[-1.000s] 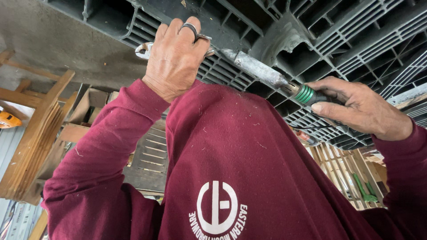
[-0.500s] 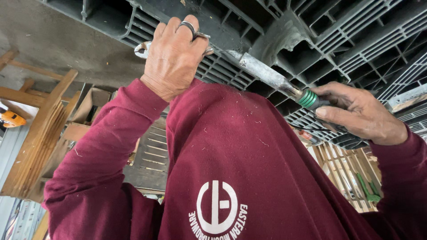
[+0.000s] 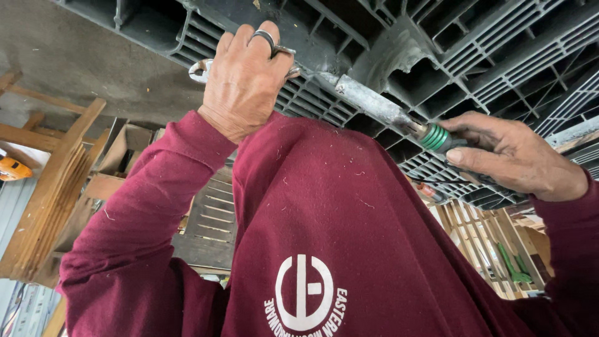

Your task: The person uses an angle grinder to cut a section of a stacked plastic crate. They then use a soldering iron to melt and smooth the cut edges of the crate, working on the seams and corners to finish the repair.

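Observation:
My left hand (image 3: 243, 81), a ring on one finger, is closed around a silver wrench (image 3: 201, 70) pressed against a dark plastic grid panel (image 3: 499, 56). A grey metal shaft (image 3: 368, 100) runs from under that hand to a tool handle with green bands (image 3: 435, 137). My right hand (image 3: 518, 159) grips that handle at its dark end. Both arms wear maroon sleeves, and a maroon sweatshirt (image 3: 349, 237) with a white round emblem fills the lower middle of the view. Where the shaft's tip meets the wrench is hidden by my left hand.
Wooden boards (image 3: 50, 206) lean at the left, with an orange tool (image 3: 12, 168) at the left edge. Cardboard boxes (image 3: 128, 146) sit behind my left arm. Slatted wooden frames (image 3: 480, 243) and a green tool (image 3: 511, 265) lie at lower right. Grey concrete (image 3: 81, 68) shows upper left.
My right hand and the green-banded handle have shifted slightly down and to the right. My left hand stays on the wrench in the same spot.

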